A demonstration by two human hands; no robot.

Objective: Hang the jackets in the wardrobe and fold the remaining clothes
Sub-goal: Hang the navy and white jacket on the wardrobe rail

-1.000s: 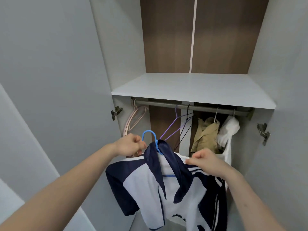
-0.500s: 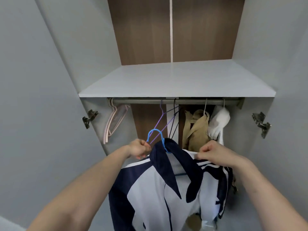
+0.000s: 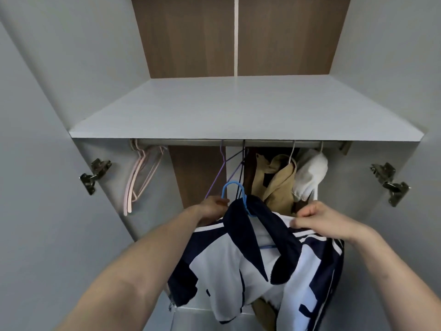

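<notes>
Gripping the jacket (image 3: 250, 254) by its shoulders, both hands hold the blue hanger's hook (image 3: 232, 188) just below the rail (image 3: 191, 142).

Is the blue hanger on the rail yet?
No. The blue hanger sits below the rail, its hook free, carrying the jacket both hands hold.

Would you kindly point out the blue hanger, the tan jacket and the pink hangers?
blue hanger (image 3: 231, 187), head view, hook.
tan jacket (image 3: 278, 185), head view, front panel.
pink hangers (image 3: 137, 177), head view, bunched arms.
</notes>
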